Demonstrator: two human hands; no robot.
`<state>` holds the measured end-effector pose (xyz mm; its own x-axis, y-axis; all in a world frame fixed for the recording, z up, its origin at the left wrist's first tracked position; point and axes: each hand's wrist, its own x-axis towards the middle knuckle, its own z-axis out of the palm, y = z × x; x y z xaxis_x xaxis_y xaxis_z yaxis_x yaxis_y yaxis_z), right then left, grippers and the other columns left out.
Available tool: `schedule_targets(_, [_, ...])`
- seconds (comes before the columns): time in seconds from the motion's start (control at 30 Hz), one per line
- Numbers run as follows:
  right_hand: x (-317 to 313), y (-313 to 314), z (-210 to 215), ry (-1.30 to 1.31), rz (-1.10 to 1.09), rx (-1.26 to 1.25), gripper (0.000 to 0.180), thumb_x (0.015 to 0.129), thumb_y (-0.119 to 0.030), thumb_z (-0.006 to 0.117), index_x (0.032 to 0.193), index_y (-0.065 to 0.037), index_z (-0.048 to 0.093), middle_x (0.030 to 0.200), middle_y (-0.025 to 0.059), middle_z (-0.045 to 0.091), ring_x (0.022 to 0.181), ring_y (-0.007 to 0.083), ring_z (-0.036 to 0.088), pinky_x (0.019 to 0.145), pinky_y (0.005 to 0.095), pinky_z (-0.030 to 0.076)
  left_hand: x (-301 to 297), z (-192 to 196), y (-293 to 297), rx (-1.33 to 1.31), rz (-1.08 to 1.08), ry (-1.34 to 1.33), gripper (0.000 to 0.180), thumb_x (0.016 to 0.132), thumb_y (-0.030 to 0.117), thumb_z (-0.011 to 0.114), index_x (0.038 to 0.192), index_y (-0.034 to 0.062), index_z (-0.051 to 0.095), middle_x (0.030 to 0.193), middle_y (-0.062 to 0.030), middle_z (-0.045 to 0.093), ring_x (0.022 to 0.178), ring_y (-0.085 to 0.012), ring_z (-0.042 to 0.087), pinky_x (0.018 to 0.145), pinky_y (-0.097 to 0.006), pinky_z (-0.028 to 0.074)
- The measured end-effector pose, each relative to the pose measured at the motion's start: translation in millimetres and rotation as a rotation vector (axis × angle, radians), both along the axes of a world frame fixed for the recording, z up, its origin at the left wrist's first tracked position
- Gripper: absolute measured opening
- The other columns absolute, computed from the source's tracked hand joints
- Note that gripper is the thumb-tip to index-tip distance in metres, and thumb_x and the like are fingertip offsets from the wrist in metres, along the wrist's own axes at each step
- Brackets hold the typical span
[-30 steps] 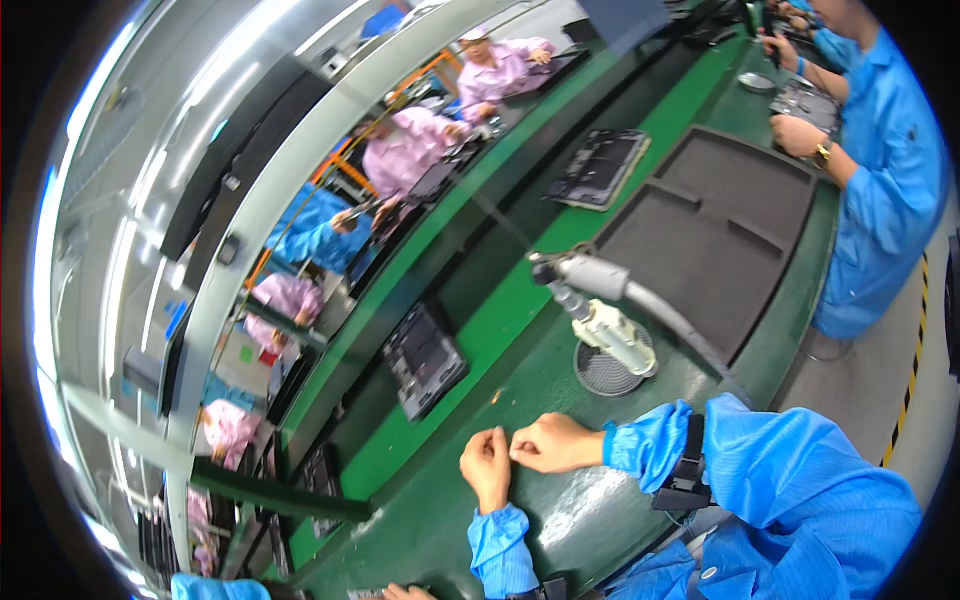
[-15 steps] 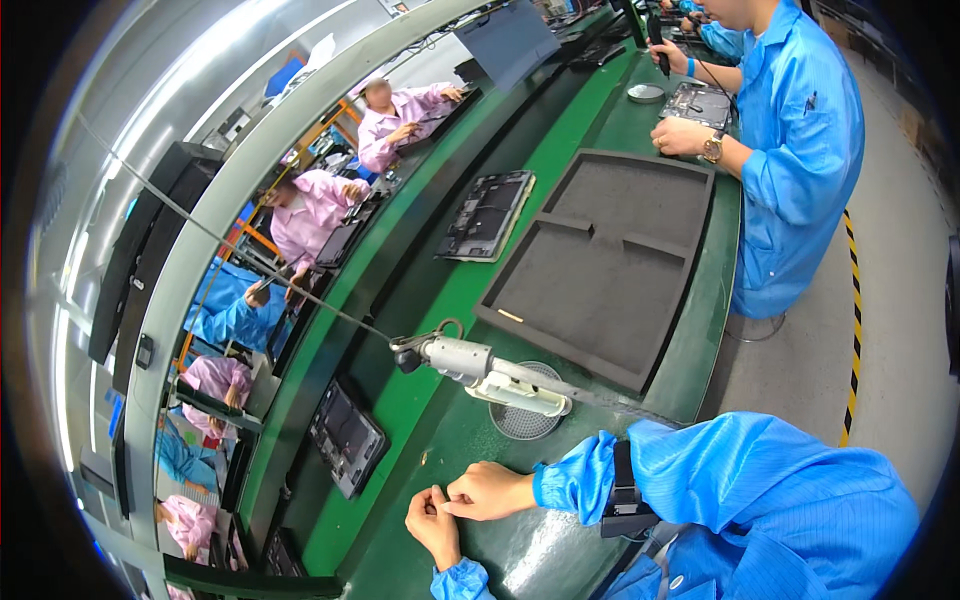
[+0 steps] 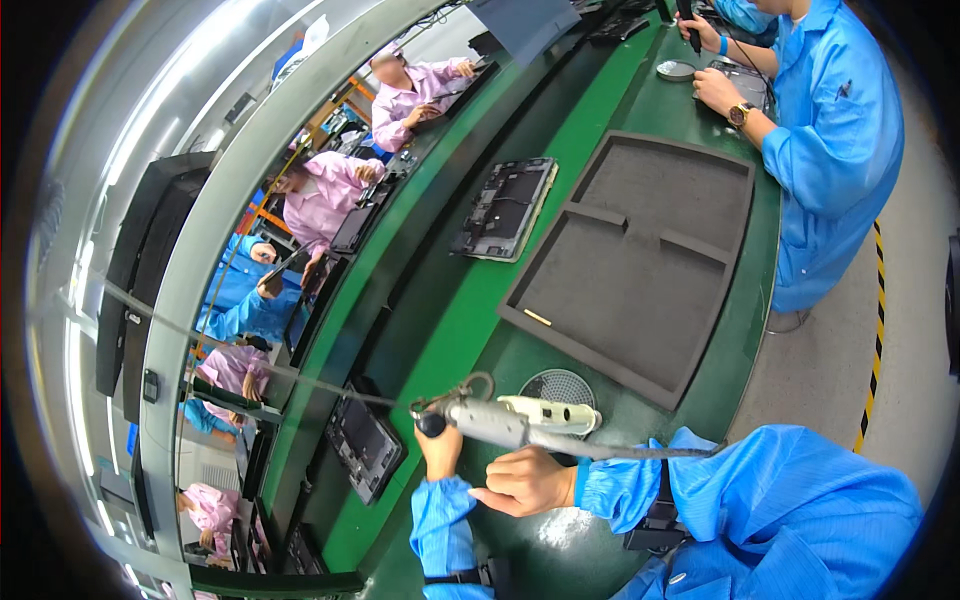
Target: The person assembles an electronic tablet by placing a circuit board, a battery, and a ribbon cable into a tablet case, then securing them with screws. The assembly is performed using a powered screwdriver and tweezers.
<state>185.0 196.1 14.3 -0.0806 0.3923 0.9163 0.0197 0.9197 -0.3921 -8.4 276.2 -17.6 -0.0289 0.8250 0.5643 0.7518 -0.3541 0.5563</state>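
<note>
A person's left hand [image 3: 440,458] is partly hidden behind a grey cylindrical fixture with a black knob [image 3: 487,423], its grip impossible to tell; the right hand [image 3: 525,481], just below, curls loosely, nothing visible in its grip, over a glossy green worktop [image 3: 735,340] bearing a dark-grey, shallow compartmented tray [image 3: 630,275].

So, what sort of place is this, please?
Probably an electronics assembly or repair workshop: there is a long green workbench, an opened flat electronic device, and co-workers in blue or pink smocks.
</note>
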Motion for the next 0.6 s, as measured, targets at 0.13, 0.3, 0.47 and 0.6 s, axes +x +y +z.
schedule_targets(0.13, [-0.6, 1.4, -32.0, -0.039, 0.016, -0.045, 0.031, 0.077, -0.02, 0.069, 0.057, -0.011, 0.046, 0.059, 0.0034, 0.041, 0.047, 0.0197, 0.045, 0.041, 0.0331, 0.034, 60.6, 17.9, 84.8, -0.338, 0.043, 0.197, 0.031, 0.082, 0.032, 0.064, 0.084, 0.0014, 0.069, 0.076, -0.0177, 0.067, 0.074, -0.033, 0.066, 0.068, -0.039, 0.05])
schedule_targets(0.3, [-9.6, -8.0, -29.3, 0.046, 0.138, -0.144, 0.022, 0.08, -0.021, 0.065, 0.07, -0.006, 0.053, 0.067, 0.0091, 0.05, 0.059, 0.0272, 0.055, 0.051, 0.0383, 0.044, 63.2, 29.2, 174.5, -0.764, 0.015, -0.225, 0.047, 0.085, 0.041, 0.064, 0.09, -0.0052, 0.065, 0.073, -0.0092, 0.063, 0.053, -0.0143, 0.058, 0.047, -0.028, 0.051])
schedule_targets(0.47, [7.9, 4.0, -28.3, 0.117, 0.005, -0.212, 0.019, 0.081, -0.02, 0.062, 0.079, -0.002, 0.056, 0.078, 0.0146, 0.055, 0.07, 0.033, 0.057, 0.062, 0.0422, 0.047, 152.5, 36.3, 230.1, -0.875, 0.132, -0.297, 0.055, 0.078, 0.046, 0.07, 0.089, -0.007, 0.063, 0.075, -0.0117, 0.061, 0.054, -0.0158, 0.057, 0.045, -0.029, 0.048])
schedule_targets(0.6, [-14.2, -4.3, -63.2, -0.066, 0.269, -0.334, 0.022, 0.081, -0.019, 0.059, 0.089, 0.002, 0.059, 0.091, 0.0206, 0.057, 0.083, 0.0387, 0.057, 0.075, 0.0466, 0.047, 138.5, 28.2, 242.2, -0.838, 0.307, -0.331, 0.05, 0.075, 0.04, 0.074, 0.088, -0.0063, 0.06, 0.076, -0.0123, 0.061, 0.053, -0.0174, 0.056, 0.045, -0.029, 0.046])
